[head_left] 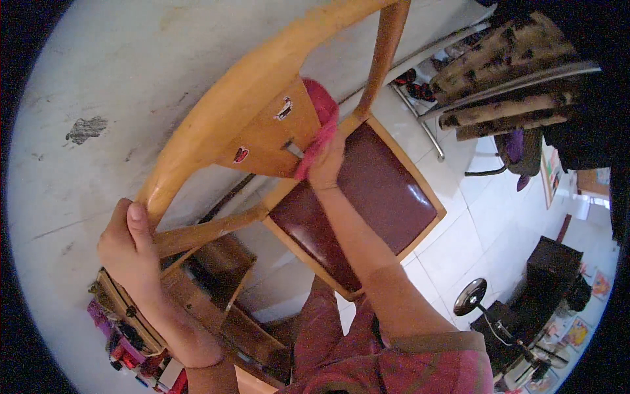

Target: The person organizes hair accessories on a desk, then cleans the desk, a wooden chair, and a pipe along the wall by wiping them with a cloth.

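We've got 1 wooden armchair [243, 92] close by the pale wall [98, 59]; contact w/ wall, can't tell. L hand [128, 246] is wrapped round the curved armrest [157, 187], thumb on top; R hand [327, 161] is on a red-pink cloth [319, 105] at the backrest panel [262, 134] edge; R fingers mostly hidden, so we can't tell if that grip is pinching or flat.

Risks, our guess: cloth could bunch or slip off the panel edge if R pressure is uneven; rubbing could lift a sticker corner [284, 108]; chair could scoot or knock the wall if L hold slackens under a hard push.

Counts: 1 armchair, 1 backrest panel, 1 maroon seat pad [367, 190], 1 cloth, 2 hands, 2 clear stickers; plus 1 pale patch [293, 149] next to cloth, type unclear.
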